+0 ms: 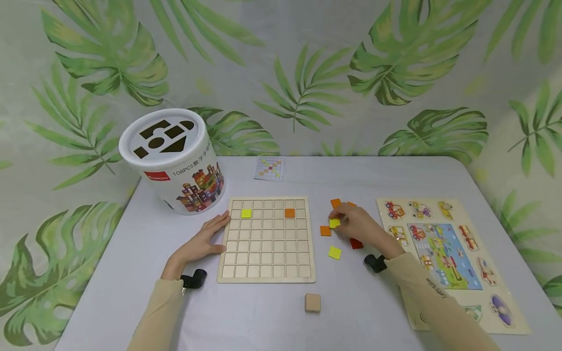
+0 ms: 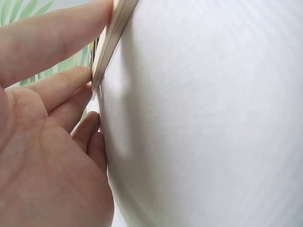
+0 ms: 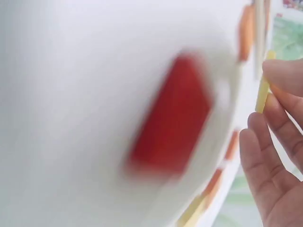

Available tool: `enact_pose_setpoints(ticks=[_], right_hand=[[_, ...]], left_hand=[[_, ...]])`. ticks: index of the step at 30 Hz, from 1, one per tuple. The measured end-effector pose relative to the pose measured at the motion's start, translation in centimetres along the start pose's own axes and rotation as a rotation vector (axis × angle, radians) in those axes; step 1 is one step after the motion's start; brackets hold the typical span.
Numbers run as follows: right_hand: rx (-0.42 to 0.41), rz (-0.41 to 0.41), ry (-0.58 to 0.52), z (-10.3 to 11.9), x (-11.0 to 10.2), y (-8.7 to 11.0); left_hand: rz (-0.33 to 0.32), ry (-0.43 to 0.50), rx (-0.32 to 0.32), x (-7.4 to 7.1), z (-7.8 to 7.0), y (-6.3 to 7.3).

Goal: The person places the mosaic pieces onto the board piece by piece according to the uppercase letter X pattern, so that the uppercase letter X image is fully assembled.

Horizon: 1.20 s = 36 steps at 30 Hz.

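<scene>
A wooden grid board [image 1: 266,280] lies on the table with a yellow tile [image 1: 246,213] and an orange tile [image 1: 290,213] in separate upper squares. My left hand [image 1: 199,243] rests against the board's left edge, fingers extended; the left wrist view shows its fingertips touching the board's side [image 2: 110,47]. To the right of the board, my right hand [image 1: 362,226] pinches a yellow square tile [image 3: 263,90] between thumb and fingers, off the table. Around that hand lie a red tile [image 3: 170,118], several orange tiles [image 1: 325,231] and another yellow tile [image 1: 334,252].
A small patterned card [image 1: 270,168] lies behind the board. At the back left stands a white lidded bucket [image 1: 175,161]. A wooden block [image 1: 312,302] sits in front of the board. On the right, a picture puzzle board [image 1: 452,253] lies partly under my right forearm.
</scene>
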State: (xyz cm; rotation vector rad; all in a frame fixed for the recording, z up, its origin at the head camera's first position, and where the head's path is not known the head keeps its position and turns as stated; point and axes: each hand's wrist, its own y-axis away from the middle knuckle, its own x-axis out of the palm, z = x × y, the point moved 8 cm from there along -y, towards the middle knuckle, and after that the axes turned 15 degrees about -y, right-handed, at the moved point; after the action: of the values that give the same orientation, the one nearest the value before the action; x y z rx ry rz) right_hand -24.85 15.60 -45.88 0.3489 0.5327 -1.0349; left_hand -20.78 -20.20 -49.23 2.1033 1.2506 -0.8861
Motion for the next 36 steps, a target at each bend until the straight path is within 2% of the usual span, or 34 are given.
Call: enact_pose_setpoints(ticks=[3, 7, 16, 21, 25, 31, 36], right_hand=[[-0.061, 0.009, -0.045, 1.6, 0.9, -0.9], [-0.129, 0.045, -0.081, 4.2, 3.2, -2.7], [-0.161, 0.148, 0.039, 8.9, 10.0, -7.4], [-0.19, 0.199, 0.083, 10.6, 12.6, -9.0], [-0.182, 0.212, 0.131, 10.6, 13.7, -9.8], [-0.168, 0.199, 0.176, 10.6, 14.3, -10.3], [-0.159, 0.21, 0.134, 10.5, 13.8, -10.0]], left_hand=[[0.0, 0.001, -0.001, 0.0, 0.0, 0.0], [0.004, -0.007, -0.005, 0.0, -0.1, -0.1], [0.006, -0.016, -0.003, 0.0, 0.0, -0.1], [0.0, -0.016, -0.007, -0.1, 0.0, -0.1], [0.002, -0.011, -0.003, -0.1, 0.0, -0.1], [0.002, -0.011, -0.001, -0.1, -0.1, 0.0], [0.002, -0.012, -0.002, -0.1, -0.1, 0.0]])
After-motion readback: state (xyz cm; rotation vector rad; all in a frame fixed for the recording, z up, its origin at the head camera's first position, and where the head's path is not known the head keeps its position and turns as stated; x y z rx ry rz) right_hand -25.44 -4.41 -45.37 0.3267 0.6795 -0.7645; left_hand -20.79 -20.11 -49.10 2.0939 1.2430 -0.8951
